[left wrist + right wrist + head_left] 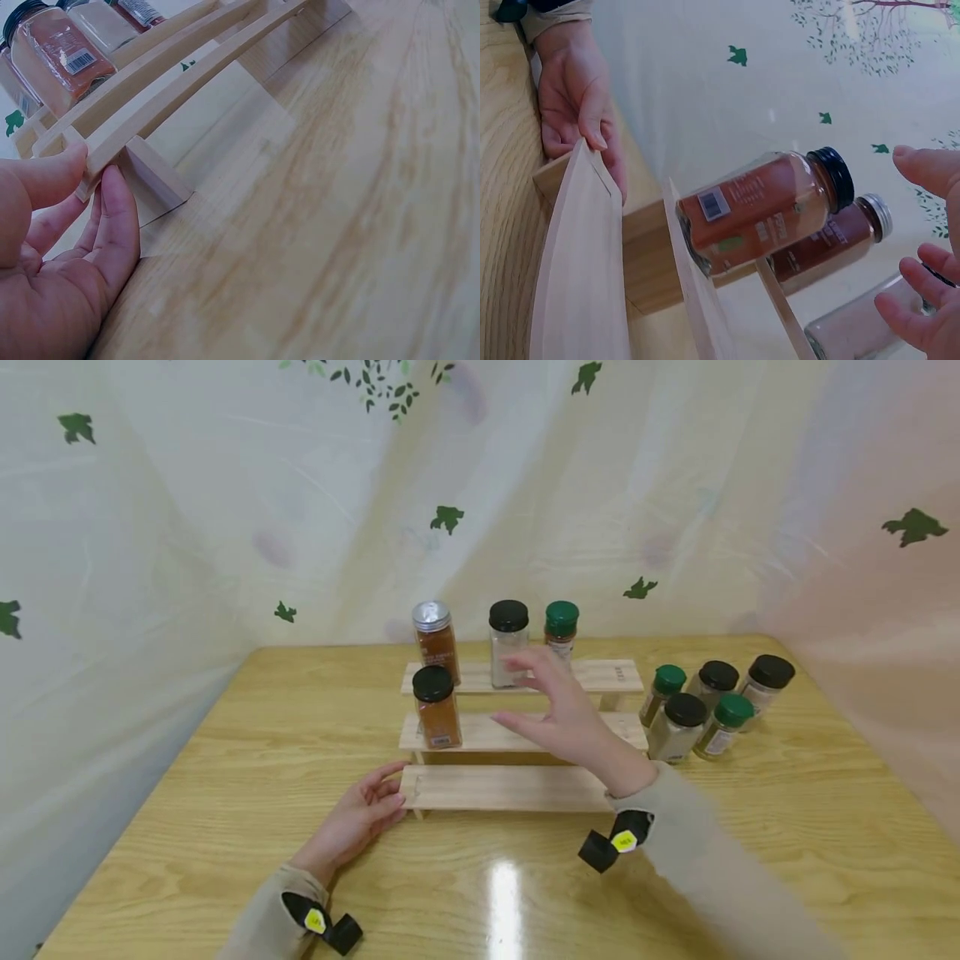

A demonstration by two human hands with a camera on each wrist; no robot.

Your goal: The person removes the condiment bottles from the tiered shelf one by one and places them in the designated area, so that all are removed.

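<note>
Centre frame, the right hand (pixel 566 720) spreads wide, holding nothing; lower left of centre, the left hand (pixel 352 822) pinches the wooden rack (pixel 510 788), probably to steady it under its jars (pixel 438 718).

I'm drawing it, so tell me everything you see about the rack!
The rack looks like pale wood, with three flat steps rising toward the back and supports underneath. It stands upright on the table. Three jars stand on the top step, one on the middle; the bottom step has none. The left hand grips the bottom step's left end.
</note>
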